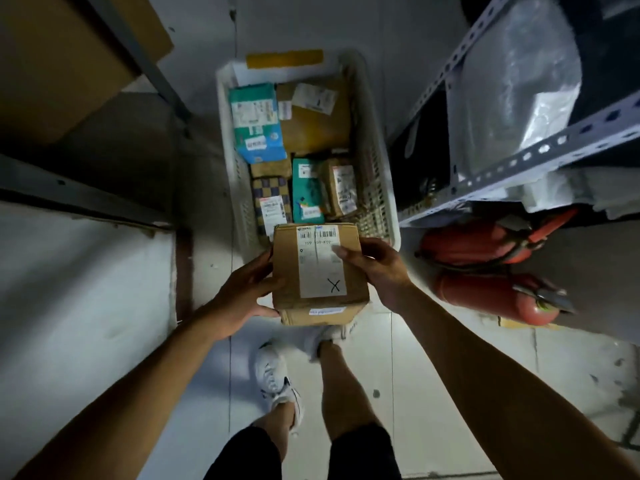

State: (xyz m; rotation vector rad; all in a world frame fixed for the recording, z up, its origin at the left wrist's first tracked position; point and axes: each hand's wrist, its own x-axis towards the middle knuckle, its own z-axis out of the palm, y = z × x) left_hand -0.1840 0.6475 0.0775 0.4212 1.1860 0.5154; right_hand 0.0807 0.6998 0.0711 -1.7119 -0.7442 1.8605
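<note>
Cardboard box (pixel 320 271), brown with a white barcode label marked X, gripped between our left hand (pixel 242 299) and right hand (pixel 377 268).

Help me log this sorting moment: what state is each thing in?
cardboard box: closed, label up, held in both hands
left hand: grips the box's left side
right hand: grips the box's right edge
white crate: on the floor, holding parcels
fire extinguishers: lying on the floor
</note>
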